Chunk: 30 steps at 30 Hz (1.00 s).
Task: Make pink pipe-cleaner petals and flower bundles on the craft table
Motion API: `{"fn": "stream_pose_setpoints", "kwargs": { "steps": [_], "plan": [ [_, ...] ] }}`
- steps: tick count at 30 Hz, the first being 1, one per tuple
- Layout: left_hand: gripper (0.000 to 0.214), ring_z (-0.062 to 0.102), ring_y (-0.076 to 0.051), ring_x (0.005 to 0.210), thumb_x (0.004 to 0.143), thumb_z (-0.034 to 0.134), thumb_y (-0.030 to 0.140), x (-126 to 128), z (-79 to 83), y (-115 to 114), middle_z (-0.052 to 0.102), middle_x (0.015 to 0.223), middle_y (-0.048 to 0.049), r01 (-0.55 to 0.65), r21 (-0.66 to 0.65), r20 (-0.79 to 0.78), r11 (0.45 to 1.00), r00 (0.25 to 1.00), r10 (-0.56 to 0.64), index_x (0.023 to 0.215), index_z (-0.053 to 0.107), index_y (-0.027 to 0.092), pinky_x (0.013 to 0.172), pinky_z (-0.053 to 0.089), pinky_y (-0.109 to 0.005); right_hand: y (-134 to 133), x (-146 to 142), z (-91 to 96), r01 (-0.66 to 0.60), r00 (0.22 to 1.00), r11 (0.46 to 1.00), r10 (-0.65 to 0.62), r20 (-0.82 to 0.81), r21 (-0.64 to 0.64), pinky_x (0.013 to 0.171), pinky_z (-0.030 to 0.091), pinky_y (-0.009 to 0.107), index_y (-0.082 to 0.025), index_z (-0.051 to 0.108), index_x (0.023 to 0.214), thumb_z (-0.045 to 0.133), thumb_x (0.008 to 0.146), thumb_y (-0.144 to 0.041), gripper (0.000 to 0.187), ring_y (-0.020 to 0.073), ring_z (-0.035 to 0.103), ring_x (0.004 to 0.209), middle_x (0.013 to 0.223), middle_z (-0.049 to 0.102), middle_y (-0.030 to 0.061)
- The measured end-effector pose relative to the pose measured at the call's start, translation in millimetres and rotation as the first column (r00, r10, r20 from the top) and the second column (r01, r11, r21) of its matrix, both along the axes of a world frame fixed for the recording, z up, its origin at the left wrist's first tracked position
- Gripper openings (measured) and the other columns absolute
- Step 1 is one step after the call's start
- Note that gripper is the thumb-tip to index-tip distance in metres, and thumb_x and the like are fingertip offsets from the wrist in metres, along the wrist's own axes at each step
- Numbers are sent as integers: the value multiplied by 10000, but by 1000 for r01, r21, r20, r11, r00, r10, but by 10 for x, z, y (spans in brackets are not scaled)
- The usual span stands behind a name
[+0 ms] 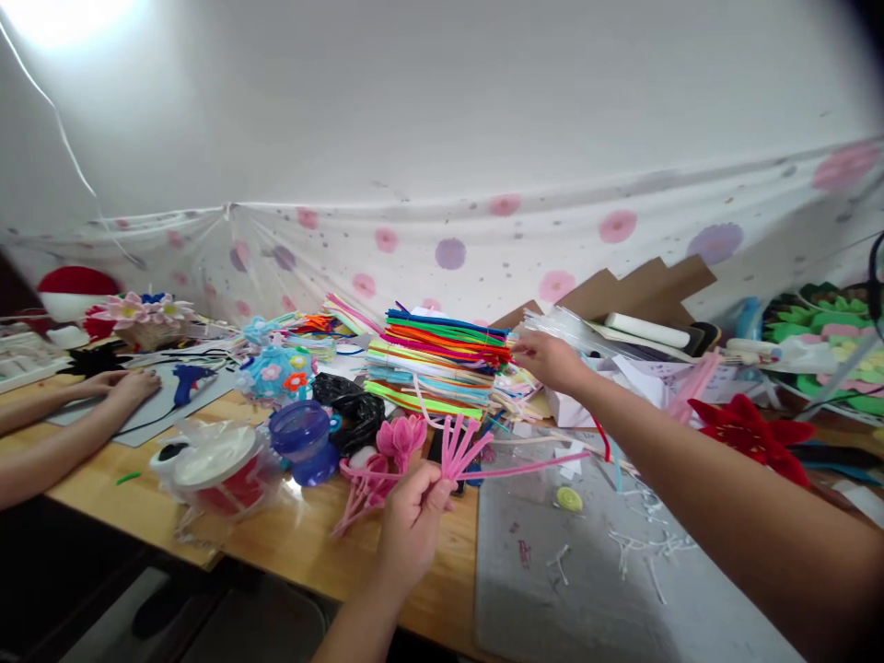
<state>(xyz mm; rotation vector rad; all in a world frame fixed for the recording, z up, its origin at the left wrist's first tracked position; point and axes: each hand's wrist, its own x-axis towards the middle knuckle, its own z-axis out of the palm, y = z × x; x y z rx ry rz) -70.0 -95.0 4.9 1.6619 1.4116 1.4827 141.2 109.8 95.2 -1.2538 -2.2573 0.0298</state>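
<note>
My left hand (412, 520) is closed around a bunch of pink pipe cleaners (461, 448) bent into loops, held over the wooden table (310, 543). My right hand (549, 357) reaches forward to a tall stack of coloured pipe cleaners (435, 364). Its fingers pinch at the stack's right end, at the red strands. More pink pipe cleaner pieces and a pink flower (401, 437) lie just left of my left hand.
Another person's hands (121, 387) rest at the far left near a blue glue gun (188, 378). A purple cup (304, 440), a white-lidded tub (214, 460), black bag (352, 410), grey mat (594, 562), red flower (750, 428) and cardboard (642, 285) crowd the table.
</note>
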Motion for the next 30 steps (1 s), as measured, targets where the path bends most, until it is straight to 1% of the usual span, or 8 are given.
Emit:
{"fn": "stream_pose_setpoints", "kwargs": {
  "steps": [5, 7, 11, 14, 19, 23, 26, 30],
  "plan": [
    [212, 555, -134, 582, 837, 502, 306, 40, 100, 32, 573, 603, 3, 31, -102, 136, 994, 991, -17, 701, 595, 173, 579, 421, -233, 383, -278, 62, 40, 993, 996, -49, 111, 83, 950, 367, 317, -168, 589, 1151, 467, 844, -221, 335, 225, 504, 1110, 1187, 587, 112],
    [208, 556, -129, 562, 831, 508, 314, 72, 158, 52, 577, 577, 3, 78, -137, 228, 987, 973, -46, 717, 606, 170, 567, 424, -228, 512, -375, 55, 56, 985, 995, -69, 158, 82, 958, 358, 347, -158, 569, 1165, 463, 850, -238, 342, 246, 485, 1133, 1200, 574, 132],
    [222, 553, -118, 527, 816, 528, 335, 115, 240, 115, 580, 548, -3, 148, -152, 382, 977, 921, -80, 710, 613, 159, 551, 428, -222, 704, -535, -22, 104, 966, 993, -114, 233, 56, 892, 397, 399, -140, 521, 1205, 496, 836, -346, 423, 292, 510, 1084, 1189, 561, 178],
    [222, 545, -108, 508, 799, 553, 336, 114, 247, 171, 578, 539, -7, 154, -170, 449, 973, 891, -62, 696, 613, 149, 529, 420, -211, 759, -596, -60, 100, 957, 994, -109, 267, 48, 855, 416, 399, -149, 489, 1243, 496, 829, -402, 486, 299, 525, 1060, 1166, 573, 178],
    [246, 518, -94, 448, 801, 551, 364, 89, 184, 281, 565, 497, 0, 146, -155, 583, 977, 812, -29, 700, 602, 146, 488, 404, -203, 761, -583, -62, 77, 954, 994, -96, 282, 76, 875, 401, 397, -167, 438, 1290, 446, 850, -429, 513, 305, 487, 1120, 1233, 538, 165],
    [273, 511, -90, 420, 789, 566, 397, 119, 167, 346, 556, 484, 3, 152, -137, 650, 979, 760, -27, 695, 596, 142, 455, 389, -195, 806, -585, -100, 70, 943, 996, -84, 322, 54, 790, 431, 383, -169, 469, 1266, 452, 845, -411, 486, 297, 561, 1006, 1149, 594, 162],
    [284, 509, -88, 410, 772, 585, 411, 153, 172, 363, 556, 477, 2, 162, -139, 667, 977, 745, -29, 693, 597, 138, 443, 387, -190, 862, -619, -139, 81, 934, 996, -92, 346, 45, 736, 439, 379, -156, 519, 1212, 508, 802, -429, 492, 303, 579, 951, 1088, 620, 168],
    [290, 504, -87, 395, 757, 600, 412, 165, 155, 380, 557, 470, -2, 152, -143, 682, 978, 731, -14, 689, 597, 131, 424, 386, -188, 899, -665, -150, 86, 927, 995, -99, 362, 53, 706, 437, 375, -163, 555, 1163, 596, 711, -479, 554, 326, 564, 951, 1045, 636, 159]
  ]
}}
